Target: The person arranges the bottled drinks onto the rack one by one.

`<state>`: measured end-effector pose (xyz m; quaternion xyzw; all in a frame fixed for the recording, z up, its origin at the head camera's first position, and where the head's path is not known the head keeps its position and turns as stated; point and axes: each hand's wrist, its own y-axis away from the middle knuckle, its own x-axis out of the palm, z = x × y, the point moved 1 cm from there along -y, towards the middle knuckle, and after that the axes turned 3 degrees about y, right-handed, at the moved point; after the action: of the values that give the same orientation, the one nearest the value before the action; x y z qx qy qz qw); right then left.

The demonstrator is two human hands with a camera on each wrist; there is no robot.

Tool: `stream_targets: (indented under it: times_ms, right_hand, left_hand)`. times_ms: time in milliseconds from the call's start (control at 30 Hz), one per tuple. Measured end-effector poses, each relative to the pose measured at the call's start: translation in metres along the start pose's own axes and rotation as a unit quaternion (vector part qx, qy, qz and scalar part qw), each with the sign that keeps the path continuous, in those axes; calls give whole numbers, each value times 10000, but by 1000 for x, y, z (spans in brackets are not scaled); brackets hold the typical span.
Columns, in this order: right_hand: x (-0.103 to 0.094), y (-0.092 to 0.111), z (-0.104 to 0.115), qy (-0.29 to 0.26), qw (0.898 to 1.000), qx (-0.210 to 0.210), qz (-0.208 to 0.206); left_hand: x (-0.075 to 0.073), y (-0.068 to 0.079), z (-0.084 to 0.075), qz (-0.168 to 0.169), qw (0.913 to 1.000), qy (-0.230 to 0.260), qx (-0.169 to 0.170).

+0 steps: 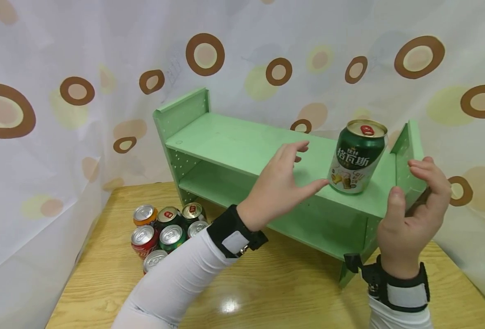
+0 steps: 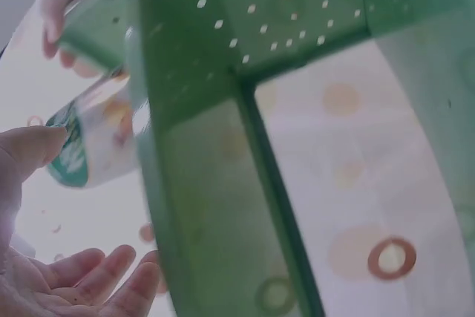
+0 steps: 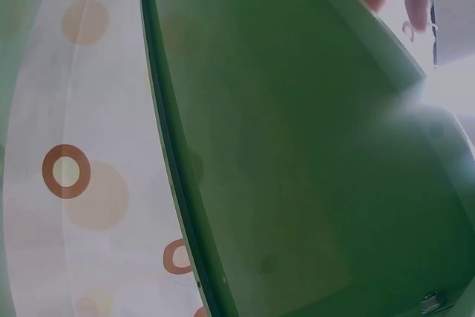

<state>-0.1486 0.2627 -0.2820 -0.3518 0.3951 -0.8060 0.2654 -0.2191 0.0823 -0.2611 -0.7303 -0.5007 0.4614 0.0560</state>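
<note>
Left grip [image 1: 278, 185] and right grip [image 1: 415, 219] are both released. Between them, just beside the left one, a can [image 1: 355, 160] stands upright on a green shelf [image 1: 238, 141].

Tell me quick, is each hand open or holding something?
Left hand: open beside the green-and-white can, not gripping it.
Right hand: open, fingers loosely curved near the shelf's end panel; contact can't be told.

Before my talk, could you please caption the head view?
Left hand and right hand flank a can atop a green shelf.
</note>
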Motion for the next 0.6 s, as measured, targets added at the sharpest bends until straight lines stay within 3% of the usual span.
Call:
stream_targets:
  times_ms: [133, 267, 433, 600]
  right_hand:
    - [1, -1, 0, -21, 10000, -4, -63]
    - [2, -1, 0, -96, 9999, -7, -133]
    - [3, 0, 2, -175, 9996, -3, -203]
    - [4, 1, 3, -313, 9993, 37, -202]
  left_hand:
    - [-19, 13, 6, -266, 9991, 309, -94]
    - [-36, 26, 10, -530, 9978, 404, 28]
    - [-58, 43, 21, -653, 9974, 244, 173]
    - [-78, 61, 39, -650, 9979, -14, -41]
